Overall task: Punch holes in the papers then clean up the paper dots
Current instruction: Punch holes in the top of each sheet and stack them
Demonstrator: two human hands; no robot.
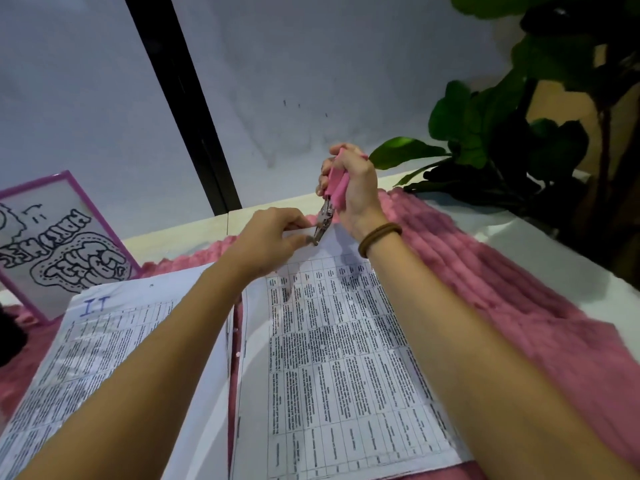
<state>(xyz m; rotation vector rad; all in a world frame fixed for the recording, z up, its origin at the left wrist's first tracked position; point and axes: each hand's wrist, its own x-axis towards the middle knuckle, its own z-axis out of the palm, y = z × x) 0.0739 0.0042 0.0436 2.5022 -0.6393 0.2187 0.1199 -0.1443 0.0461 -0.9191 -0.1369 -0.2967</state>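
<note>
Punching is under way — right hand (356,188) is gripping the pink hole punch (333,197) at the far edge of the paper (346,358) on the tabletop's (540,230) blanket (485,271), left hand (273,237) pinching that edge flat; next needs a firm squeeze.

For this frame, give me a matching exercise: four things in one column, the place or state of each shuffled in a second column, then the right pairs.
Things
1. hole punch
2. left hand
3. sheet marked "IT"
4. framed drawing

Place or state
A. stands at the far left, with a purple border
B. gripped in the right hand, its metal head at the paper's far edge
C. pinches the far edge of the right-hand sheet
D. lies on the left part of the pink cloth

Pairs: 1-B, 2-C, 3-D, 4-A
</note>
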